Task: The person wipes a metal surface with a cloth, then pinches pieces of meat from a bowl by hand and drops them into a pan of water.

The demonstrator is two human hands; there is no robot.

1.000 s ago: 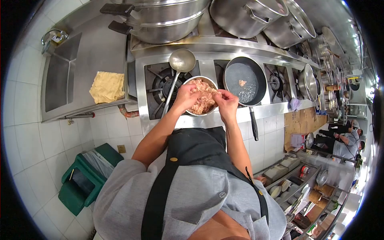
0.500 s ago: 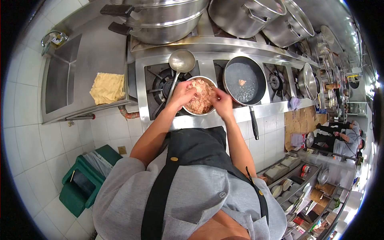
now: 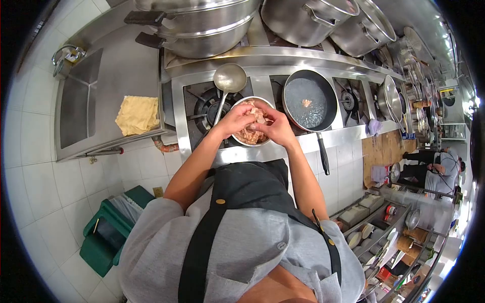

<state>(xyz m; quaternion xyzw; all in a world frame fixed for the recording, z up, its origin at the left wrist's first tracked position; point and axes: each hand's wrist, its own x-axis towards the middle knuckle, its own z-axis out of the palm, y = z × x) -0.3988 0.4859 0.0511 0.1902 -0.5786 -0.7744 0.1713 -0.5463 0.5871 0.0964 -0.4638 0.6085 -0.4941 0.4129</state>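
Both hands meet over a round metal bowl [image 3: 252,142] of pinkish minced filling [image 3: 248,135] on the stove's front edge. My left hand [image 3: 237,120] and my right hand [image 3: 276,127] have their fingers closed around a small wrapper [image 3: 259,115] above the filling. To the right, a dark frying pan [image 3: 323,96] holds clear liquid with one small pinkish piece [image 3: 306,103] in it. A ladle [image 3: 230,78] lies left of the bowl, its handle running down beside my left hand.
A stack of pale dough sheets [image 3: 137,115] lies on the steel counter [image 3: 121,65] at left. Large pots [image 3: 290,20] stand behind the burners. The pan's handle [image 3: 323,154] juts over the front edge. Another person [image 3: 440,171] stands far right near shelves.
My right hand has moved left, toward my left hand, and the fingers of both now meet over the bowl around the wrapper. The view has shifted slightly.
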